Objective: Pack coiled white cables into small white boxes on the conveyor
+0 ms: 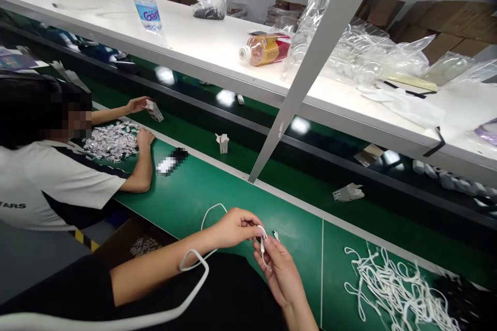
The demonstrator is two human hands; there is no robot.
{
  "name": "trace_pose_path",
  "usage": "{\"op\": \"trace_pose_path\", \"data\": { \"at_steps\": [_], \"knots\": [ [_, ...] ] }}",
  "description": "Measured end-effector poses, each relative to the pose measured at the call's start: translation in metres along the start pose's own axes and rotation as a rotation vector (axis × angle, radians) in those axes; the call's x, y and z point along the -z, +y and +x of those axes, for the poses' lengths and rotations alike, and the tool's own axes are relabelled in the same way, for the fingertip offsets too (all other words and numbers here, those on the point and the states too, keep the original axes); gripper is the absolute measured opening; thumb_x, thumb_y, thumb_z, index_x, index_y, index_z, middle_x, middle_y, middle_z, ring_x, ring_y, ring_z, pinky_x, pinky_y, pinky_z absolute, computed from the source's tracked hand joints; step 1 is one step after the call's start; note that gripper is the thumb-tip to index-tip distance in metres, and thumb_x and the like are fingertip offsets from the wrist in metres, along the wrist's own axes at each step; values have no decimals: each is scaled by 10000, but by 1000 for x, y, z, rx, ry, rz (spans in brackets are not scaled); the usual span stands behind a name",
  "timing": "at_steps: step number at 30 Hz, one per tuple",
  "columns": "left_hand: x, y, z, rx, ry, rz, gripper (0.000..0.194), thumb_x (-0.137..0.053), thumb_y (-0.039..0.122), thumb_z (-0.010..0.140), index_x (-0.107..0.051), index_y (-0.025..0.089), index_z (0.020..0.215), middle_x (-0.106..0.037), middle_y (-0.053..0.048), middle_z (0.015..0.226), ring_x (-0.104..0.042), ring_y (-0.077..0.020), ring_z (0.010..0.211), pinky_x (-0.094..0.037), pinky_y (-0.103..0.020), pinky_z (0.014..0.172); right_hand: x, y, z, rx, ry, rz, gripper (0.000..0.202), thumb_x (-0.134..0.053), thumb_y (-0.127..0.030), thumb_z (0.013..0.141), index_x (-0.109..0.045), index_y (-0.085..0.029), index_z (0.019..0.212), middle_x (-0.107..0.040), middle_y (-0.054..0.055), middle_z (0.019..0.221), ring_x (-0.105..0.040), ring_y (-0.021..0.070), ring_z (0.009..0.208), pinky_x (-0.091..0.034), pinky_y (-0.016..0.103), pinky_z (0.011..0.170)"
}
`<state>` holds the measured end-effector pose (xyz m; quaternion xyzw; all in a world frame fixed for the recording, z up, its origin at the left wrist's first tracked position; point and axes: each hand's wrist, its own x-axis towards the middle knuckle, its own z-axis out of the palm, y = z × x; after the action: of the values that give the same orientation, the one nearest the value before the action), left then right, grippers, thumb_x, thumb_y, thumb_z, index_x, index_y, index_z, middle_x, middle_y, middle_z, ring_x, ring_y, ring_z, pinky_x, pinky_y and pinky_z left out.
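Pinched between the fingertips of my left hand (237, 227) is part of a thin white cable (263, 245), bent into a small loop. My right hand (278, 271) grips the same cable just below, close against the left fingers. A thicker white part, perhaps a plug or sleeve, shows between the hands; its exact shape is too small to make out. Just behind them on the green bench (295, 217) lies a small black-and-white piece (276, 236). To the right of my hands is a tangled pile of white cables (392, 284).
A co-worker (58, 176) sits at left by a heap of small white parts (111, 140), one hand at a small white box (154, 110). More boxes (222, 143) stand on the green belt. A slanted post (310, 77) supports a shelf with bottles (267, 49). A thick white cord (166, 315) crosses my left forearm.
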<state>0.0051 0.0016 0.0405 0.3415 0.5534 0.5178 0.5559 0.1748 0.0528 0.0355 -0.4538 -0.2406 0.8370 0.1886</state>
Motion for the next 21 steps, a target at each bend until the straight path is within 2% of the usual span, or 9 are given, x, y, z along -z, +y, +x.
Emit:
{"op": "trace_pose_path", "data": {
  "at_steps": [4,7,9,12,14,16,17,19,21],
  "knots": [
    [10,-4,-3,-118,49,99,203,-780,324,776,-807,166,900,-724,-39,780,-660,-130,677,-504,-204,630,-5,-3,6,-30,89,181,489,-995,-229,459,-757,-126,874,-764,27,814,-708,85,721,-609,152,716],
    [18,-4,-5,-219,52,201,165,-802,282,767,-823,208,913,-743,-48,816,-680,-146,743,-510,-211,675,-7,-8,10,-23,168,262,517,-998,-151,401,-744,-111,851,-762,22,813,-717,83,731,-611,127,729],
    [21,-7,-5,-265,82,235,155,-806,280,771,-826,227,916,-749,-48,814,-681,-146,746,-512,-215,686,-9,-11,11,-18,176,258,548,-996,-132,395,-738,-94,877,-767,45,839,-730,103,766,-619,140,750],
    [22,-22,-2,-230,116,196,186,-808,311,763,-823,216,922,-750,-55,822,-681,-145,722,-529,-223,671,-10,-14,13,-9,184,210,596,-998,-145,394,-731,-87,924,-774,70,874,-743,127,804,-627,155,757],
    [30,-37,8,-158,189,153,294,-816,338,733,-805,200,991,-753,-63,870,-688,-152,716,-544,-228,641,-7,-15,16,-3,198,169,603,-1000,-184,399,-731,-101,932,-778,68,889,-747,134,811,-632,158,744],
    [51,-51,27,-96,349,148,420,-805,339,723,-757,182,1109,-752,-75,956,-704,-170,764,-570,-249,664,1,-13,20,-24,226,135,592,-1002,-214,384,-736,-119,904,-783,56,886,-749,135,801,-635,155,723],
    [67,-55,41,-77,447,165,465,-792,327,730,-724,175,1164,-745,-86,1014,-711,-183,818,-584,-272,714,6,-12,23,-40,246,122,582,-1003,-223,369,-740,-129,879,-785,48,874,-750,132,788,-634,148,712],
    [108,-58,74,-49,617,219,530,-767,297,755,-651,161,1253,-699,-121,1176,-697,-225,981,-577,-345,873,16,-7,27,-30,293,102,558,-1009,-244,337,-746,-153,821,-785,24,830,-749,122,748,-623,119,687],
    [154,-54,113,-12,755,276,642,-782,272,742,-567,144,1333,-595,-173,1351,-625,-291,1162,-514,-427,1002,26,-2,29,54,330,65,526,-1013,-295,338,-751,-184,781,-780,4,783,-744,112,714,-608,94,675]
  ]
}}
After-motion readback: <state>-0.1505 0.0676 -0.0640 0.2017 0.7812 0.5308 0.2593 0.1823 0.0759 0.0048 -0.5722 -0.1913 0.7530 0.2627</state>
